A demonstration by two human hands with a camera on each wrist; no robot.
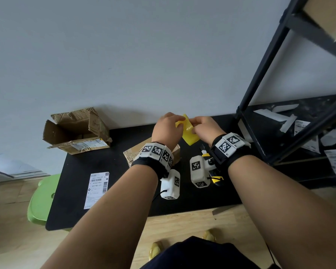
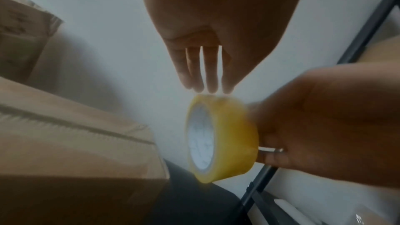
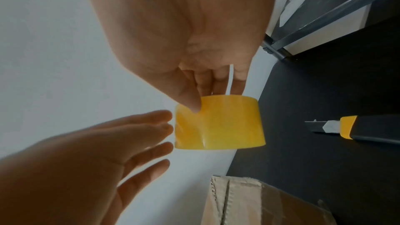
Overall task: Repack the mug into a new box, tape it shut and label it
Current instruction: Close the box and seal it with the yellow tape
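My right hand [image 1: 204, 129] grips a yellow tape roll [image 1: 189, 133] in the air over the far edge of the black table [image 1: 81, 191]. In the right wrist view its thumb presses the tape roll [image 3: 218, 126] on the outer face, with the fingers behind it. My left hand [image 1: 169, 127] reaches in from the left; its fingers [image 2: 207, 78] are straight and touch the rim of the tape roll [image 2: 225, 139]. The new brown box [image 1: 132, 154] lies closed under my left wrist, its flap seam [image 2: 86, 127] untaped. No mug is in view.
An old torn box [image 1: 76, 131] stands open at the table's back left. A shipping label [image 1: 97, 189] lies at the front left. A yellow and black utility knife [image 3: 357, 127] lies right of the new box. A black shelf frame [image 1: 275, 90] rises on the right; a green stool [image 1: 43, 199] is left.
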